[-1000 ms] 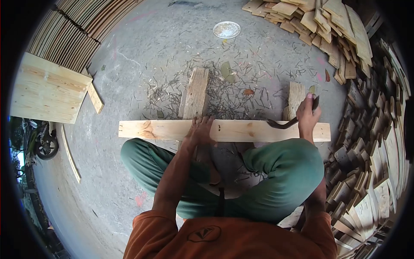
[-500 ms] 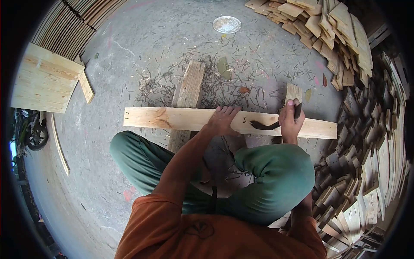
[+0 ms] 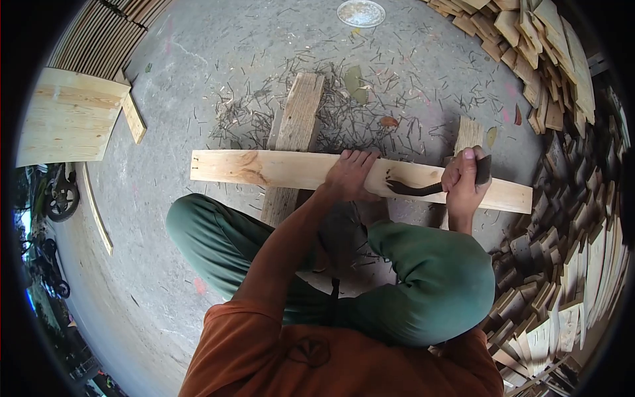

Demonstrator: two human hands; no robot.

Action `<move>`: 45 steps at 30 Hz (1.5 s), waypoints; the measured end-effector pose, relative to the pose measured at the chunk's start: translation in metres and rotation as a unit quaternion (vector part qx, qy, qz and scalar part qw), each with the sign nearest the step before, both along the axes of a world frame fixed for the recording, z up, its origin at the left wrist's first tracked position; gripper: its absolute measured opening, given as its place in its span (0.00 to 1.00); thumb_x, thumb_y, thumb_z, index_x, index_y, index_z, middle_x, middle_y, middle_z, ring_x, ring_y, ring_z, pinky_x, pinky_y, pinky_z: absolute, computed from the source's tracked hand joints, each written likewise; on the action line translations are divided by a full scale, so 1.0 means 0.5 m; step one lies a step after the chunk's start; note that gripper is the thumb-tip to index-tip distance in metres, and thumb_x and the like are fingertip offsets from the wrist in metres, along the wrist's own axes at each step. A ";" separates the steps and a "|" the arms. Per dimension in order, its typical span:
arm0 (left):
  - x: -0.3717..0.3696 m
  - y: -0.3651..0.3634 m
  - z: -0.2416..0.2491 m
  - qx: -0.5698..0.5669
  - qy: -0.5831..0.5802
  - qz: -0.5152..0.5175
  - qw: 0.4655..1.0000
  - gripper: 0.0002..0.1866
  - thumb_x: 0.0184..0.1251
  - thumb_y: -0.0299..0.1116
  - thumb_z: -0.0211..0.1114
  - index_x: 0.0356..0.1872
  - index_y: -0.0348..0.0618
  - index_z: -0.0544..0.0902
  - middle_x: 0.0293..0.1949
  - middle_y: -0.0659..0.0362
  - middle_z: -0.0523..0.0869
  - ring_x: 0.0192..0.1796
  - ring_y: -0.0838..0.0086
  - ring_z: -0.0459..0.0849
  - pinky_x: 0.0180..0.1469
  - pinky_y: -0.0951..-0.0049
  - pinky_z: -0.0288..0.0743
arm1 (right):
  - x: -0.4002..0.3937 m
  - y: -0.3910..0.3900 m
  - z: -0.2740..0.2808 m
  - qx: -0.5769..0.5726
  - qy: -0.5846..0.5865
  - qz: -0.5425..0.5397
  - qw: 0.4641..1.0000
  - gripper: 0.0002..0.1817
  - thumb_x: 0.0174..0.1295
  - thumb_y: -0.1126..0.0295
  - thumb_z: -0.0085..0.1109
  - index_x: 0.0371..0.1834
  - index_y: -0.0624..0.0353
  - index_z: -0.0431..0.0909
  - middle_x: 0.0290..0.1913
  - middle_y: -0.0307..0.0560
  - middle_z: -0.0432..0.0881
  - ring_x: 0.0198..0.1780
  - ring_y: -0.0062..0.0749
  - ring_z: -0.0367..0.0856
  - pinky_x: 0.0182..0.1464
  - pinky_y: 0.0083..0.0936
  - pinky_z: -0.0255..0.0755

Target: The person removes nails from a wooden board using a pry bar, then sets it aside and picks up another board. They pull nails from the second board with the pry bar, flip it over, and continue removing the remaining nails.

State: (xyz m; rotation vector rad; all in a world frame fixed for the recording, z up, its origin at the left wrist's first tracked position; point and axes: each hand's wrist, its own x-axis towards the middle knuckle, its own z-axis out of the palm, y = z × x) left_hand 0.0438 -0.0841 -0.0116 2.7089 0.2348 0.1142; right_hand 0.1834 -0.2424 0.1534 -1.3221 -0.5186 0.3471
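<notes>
Head view: a grey, stained concrete floor (image 3: 165, 205) is shown, with a long, pale, knotted wooden plank (image 3: 297, 170) laid above it across two weathered wooden blocks (image 3: 303, 109). The plank's long axis is run left to right, its right end set slightly nearer the person. Well beyond its far edge, a round, whitish dish or lid (image 3: 361, 13) is seen; its contents cannot be told. A dark, curved metal bar (image 3: 425, 191) is gripped by the right hand (image 3: 465, 177), fingers closed, its hooked tip pointed left over small dark spots (image 3: 387, 177). The plank is clasped by the left hand (image 3: 352, 175), fingers over the far edge. Thin dark nails (image 3: 334, 124) are scattered beyond.
</notes>
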 end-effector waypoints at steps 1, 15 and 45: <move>-0.004 -0.003 0.004 -0.003 0.015 -0.006 1.000 0.63 0.38 0.67 0.75 0.73 0.36 0.60 0.57 0.51 0.75 0.59 0.61 0.73 0.62 0.62 0.61 | 0.000 -0.005 -0.004 -0.015 -0.012 -0.005 1.000 0.16 0.76 0.66 0.50 0.27 0.56 0.63 0.17 0.30 0.61 0.16 0.11 0.57 0.17 0.16 0.53; -0.007 0.004 -0.009 0.005 0.014 -0.002 1.000 0.61 0.39 0.68 0.74 0.71 0.36 0.63 0.61 0.50 0.75 0.63 0.60 0.72 0.68 0.59 0.59 | 0.183 -0.133 -0.130 0.153 0.238 -0.208 0.936 0.21 0.75 0.60 0.37 0.20 0.45 0.50 0.15 0.32 0.46 0.15 0.20 0.44 0.16 0.23 0.46; -0.009 -0.004 -0.012 0.015 -0.023 -0.002 1.000 0.61 0.38 0.70 0.73 0.70 0.35 0.65 0.60 0.50 0.75 0.60 0.61 0.72 0.63 0.62 0.61 | 0.043 0.068 -0.030 -0.143 -0.145 0.046 0.978 0.16 0.71 0.73 0.54 0.24 0.60 0.64 0.17 0.34 0.60 0.22 0.14 0.54 0.22 0.22 0.53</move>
